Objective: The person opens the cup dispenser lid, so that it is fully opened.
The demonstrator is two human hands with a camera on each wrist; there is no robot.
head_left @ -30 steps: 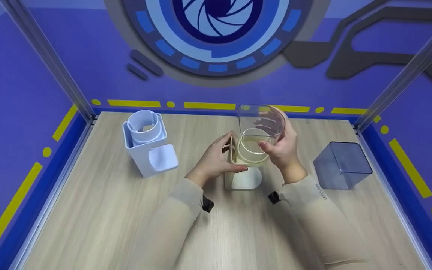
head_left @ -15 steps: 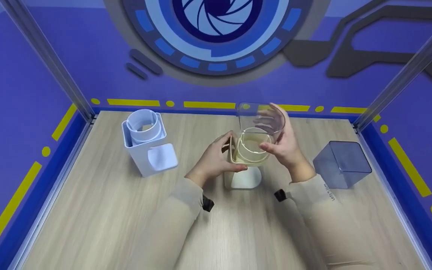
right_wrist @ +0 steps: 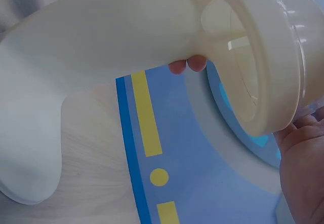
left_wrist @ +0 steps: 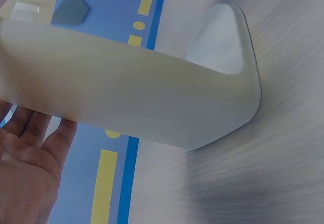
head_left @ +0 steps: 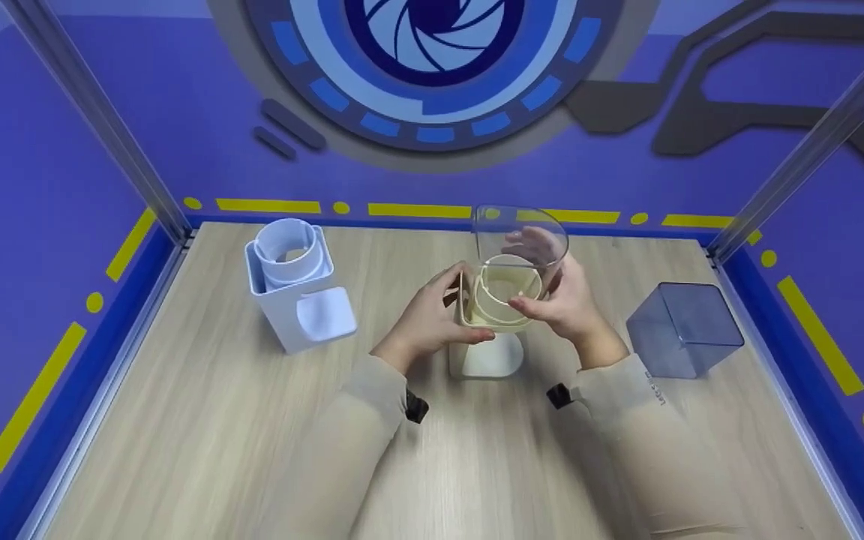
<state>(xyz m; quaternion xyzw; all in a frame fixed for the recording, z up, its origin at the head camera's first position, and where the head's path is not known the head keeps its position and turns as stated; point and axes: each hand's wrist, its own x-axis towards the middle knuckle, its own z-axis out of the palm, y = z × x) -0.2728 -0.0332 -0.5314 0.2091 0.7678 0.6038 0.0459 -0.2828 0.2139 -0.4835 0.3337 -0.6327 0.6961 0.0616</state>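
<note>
A cream plastic dispenser stand (head_left: 493, 358) rises from the table at the middle, with a round collar (right_wrist: 281, 57) at its top. A clear container (head_left: 503, 234) with one rounded side sits on the collar; how they join is hidden. My left hand (head_left: 430, 319) grips the upper stand from the left, thumb in front and fingers behind. In the left wrist view its fingers touch the back of the cream stand body (left_wrist: 121, 87). My right hand (head_left: 568, 301) holds the clear container from the right, its thumb across the front by the collar and its fingers behind the see-through wall.
A pale blue dispenser stand (head_left: 278, 319) of similar make, with a round collar on top, is at the left of the wooden table (head_left: 252, 450). A smoky clear square container (head_left: 676, 334) stands at the right. Purple panels and metal posts enclose the table.
My right hand has shifted its grip: the forearm moved a little right, the thumb slid left across the front, and the fingers lowered behind the clear container. The left hand has stayed put.
</note>
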